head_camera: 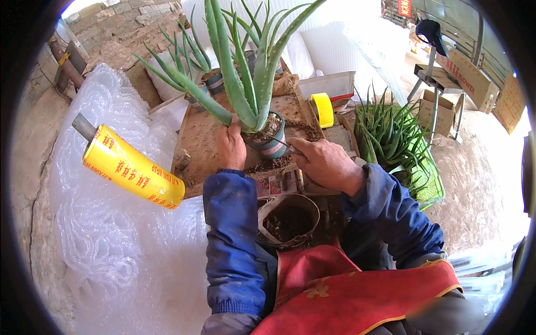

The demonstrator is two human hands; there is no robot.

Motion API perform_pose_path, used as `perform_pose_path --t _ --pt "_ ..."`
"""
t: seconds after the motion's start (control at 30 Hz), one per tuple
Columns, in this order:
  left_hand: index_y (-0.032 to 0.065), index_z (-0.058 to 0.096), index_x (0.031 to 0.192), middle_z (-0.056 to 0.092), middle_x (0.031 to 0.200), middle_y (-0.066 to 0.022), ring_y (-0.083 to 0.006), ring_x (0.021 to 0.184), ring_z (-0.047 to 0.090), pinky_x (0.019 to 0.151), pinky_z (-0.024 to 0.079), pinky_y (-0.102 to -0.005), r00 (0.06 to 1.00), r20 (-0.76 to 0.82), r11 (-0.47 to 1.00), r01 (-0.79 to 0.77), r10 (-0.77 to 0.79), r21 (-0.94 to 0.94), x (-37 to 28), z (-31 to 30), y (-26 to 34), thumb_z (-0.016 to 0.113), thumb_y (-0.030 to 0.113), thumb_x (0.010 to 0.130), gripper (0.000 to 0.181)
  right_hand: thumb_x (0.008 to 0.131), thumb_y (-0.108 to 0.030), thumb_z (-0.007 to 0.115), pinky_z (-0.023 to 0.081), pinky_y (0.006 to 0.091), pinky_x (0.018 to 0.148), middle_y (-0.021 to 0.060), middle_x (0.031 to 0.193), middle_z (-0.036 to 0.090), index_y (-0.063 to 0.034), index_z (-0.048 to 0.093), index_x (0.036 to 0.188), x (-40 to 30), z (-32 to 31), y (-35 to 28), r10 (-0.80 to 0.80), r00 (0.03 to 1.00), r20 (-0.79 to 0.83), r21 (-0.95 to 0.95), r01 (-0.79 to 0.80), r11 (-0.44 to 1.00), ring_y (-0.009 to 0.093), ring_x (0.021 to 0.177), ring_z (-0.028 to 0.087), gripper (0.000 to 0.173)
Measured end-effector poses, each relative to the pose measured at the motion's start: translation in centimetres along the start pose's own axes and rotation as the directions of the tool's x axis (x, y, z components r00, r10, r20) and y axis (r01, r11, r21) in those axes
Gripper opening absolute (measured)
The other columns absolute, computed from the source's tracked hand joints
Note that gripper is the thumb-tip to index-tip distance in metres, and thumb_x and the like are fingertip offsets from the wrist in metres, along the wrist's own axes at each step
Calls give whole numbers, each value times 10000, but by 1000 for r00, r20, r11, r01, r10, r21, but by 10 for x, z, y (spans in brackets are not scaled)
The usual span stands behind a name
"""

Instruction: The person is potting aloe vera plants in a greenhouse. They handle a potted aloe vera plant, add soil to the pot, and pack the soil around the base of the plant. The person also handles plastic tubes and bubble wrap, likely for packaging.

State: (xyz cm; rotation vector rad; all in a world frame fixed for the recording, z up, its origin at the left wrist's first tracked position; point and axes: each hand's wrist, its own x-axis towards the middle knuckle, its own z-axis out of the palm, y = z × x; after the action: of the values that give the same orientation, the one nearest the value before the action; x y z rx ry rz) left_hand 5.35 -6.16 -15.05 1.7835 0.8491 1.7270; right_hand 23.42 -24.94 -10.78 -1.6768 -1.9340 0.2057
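Note:
A large aloe plant (247,92) stands in a green plastic pot (271,144) near the front of a soil-strewn wooden table (201,138). My left hand (231,146) holds the base of a lower aloe leaf at the pot's left side. In my right hand (324,161) is a thin metal tool (278,140), its shaft reaching over the pot's rim to the soil at the plant's base. The tool's tip is hard to make out. Just below the table edge, a bucket (289,220) holds dark soil.
More potted aloes (212,79) stand at the table's back. A yellow tape roll (322,110) is right of the pot. Further right, a green crate (431,180) holds small aloes. Bubble wrap (104,234) and a yellow roll of plastic wrap (134,167) lie left.

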Motion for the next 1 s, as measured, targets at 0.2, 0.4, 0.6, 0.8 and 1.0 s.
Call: perform_pose_path --t 0.2,0.4,0.6,0.8,1.0 --pt "-59 667 946 684 796 -134 -189 749 635 681 472 -364 971 235 999 45 -47 14 36 -11 -5 533 279 971 364 967 -284 518 520 532 772 226 919 683 -98 565 1222 0 3 5 -20 1000 3 -9 20 1000 421 882 661 320" --pt "-40 702 971 728 892 -96 -133 826 656 735 517 -319 911 399 993 73 -103 89 70 -2 10 577 153 931 233 958 -298 540 514 543 742 237 864 676 -95 549 1286 -1 10 9 -32 999 -19 20 33 999 436 837 655 385" --pt "-40 696 966 735 879 -155 -225 842 707 723 527 -352 968 227 994 105 -109 31 71 5 -47 576 181 921 256 946 -268 571 513 523 738 252 925 670 -75 547 1295 -20 20 18 -94 986 -139 106 109 988 448 871 645 399" --pt "-45 680 943 708 885 -243 -349 879 712 726 528 -408 974 225 985 -2 -38 172 75 10 -66 579 230 913 294 949 -270 540 503 542 710 243 854 664 -71 517 1283 -17 22 19 -105 972 -212 135 136 981 443 824 646 389" --pt "-42 678 970 714 901 -235 -345 888 711 742 527 -406 976 217 985 -21 -17 172 77 6 -68 603 228 907 287 953 -264 535 496 545 688 222 821 663 -72 534 1189 -15 23 10 -79 974 -211 80 97 992 429 799 648 305"
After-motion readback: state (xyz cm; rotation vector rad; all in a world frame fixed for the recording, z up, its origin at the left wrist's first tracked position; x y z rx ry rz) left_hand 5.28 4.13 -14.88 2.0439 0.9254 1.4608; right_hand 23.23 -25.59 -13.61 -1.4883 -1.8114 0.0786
